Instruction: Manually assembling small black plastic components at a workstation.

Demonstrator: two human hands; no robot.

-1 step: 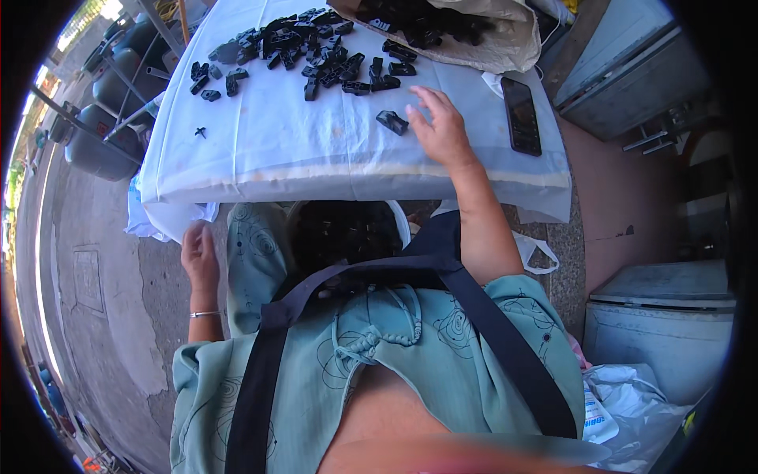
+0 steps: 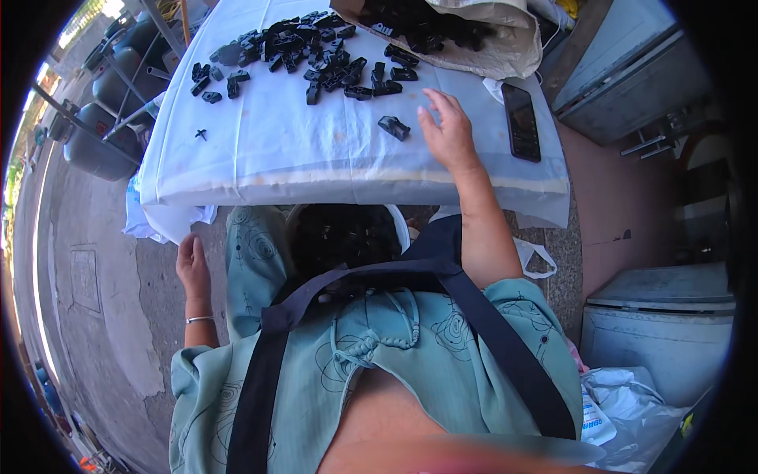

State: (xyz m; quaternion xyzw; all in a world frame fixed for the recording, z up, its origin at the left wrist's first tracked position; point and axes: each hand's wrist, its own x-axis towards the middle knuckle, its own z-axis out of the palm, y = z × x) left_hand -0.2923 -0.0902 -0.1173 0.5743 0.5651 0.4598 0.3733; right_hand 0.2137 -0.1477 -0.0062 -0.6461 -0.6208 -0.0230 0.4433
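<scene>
My right hand [image 2: 450, 133] hovers over the table's near right part, fingers apart and bent a little, with nothing in it. Just left of its thumb, and apart from it, a single small black plastic part [image 2: 394, 127] lies on the white cloth [image 2: 268, 150]. Farther off spreads a loose heap of similar black parts [image 2: 339, 69]. My left hand [image 2: 193, 265], a bracelet at its wrist, is held low beside my left knee, off the table's front edge. Its fingers look stretched out and hold nothing that I can see.
An open woven sack [image 2: 505, 49] with more black parts lies at the far right. A phone [image 2: 522, 122] rests near the right edge. A tiny black piece [image 2: 200, 134] sits at the left. Between my knees stands a white-rimmed bucket [image 2: 401, 225] of dark parts.
My right hand has shifted slightly right, away from the single black part. My left hand has dropped a little, toward me.
</scene>
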